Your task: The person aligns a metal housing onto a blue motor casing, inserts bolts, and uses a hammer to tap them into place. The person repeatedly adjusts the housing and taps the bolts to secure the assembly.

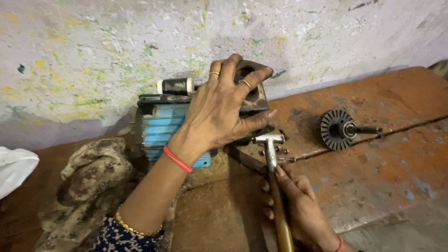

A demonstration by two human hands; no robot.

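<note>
Closest to the lens, the right hand [298,210] is wrapped tight around the wooden handle of a hammer [272,161], index finger laid up along the shaft, the steel head resting just below the left hand's thumb.

Far left of both hands lies a white plastic bag [14,170], then a crumpled, stained rag [88,179] beside the left forearm. The left hand [224,109] is spread wide and pressed down over a blue ribbed motor [161,126], its fingers curled over the dark end plate [252,91] and gripping it; a small black cylinder [176,86] sits on the motor just left of those fingers. A few small bolts [280,150] lie loose on the rusty bench [387,172] just right of the hammer head. Well off to the right of both hands sits a finned rotor on its shaft [339,129], apart from the motor.

Judging by this, the motor is already partly opened: the rotor and bolts are out, while the end plate looks to be still on the body.
</note>
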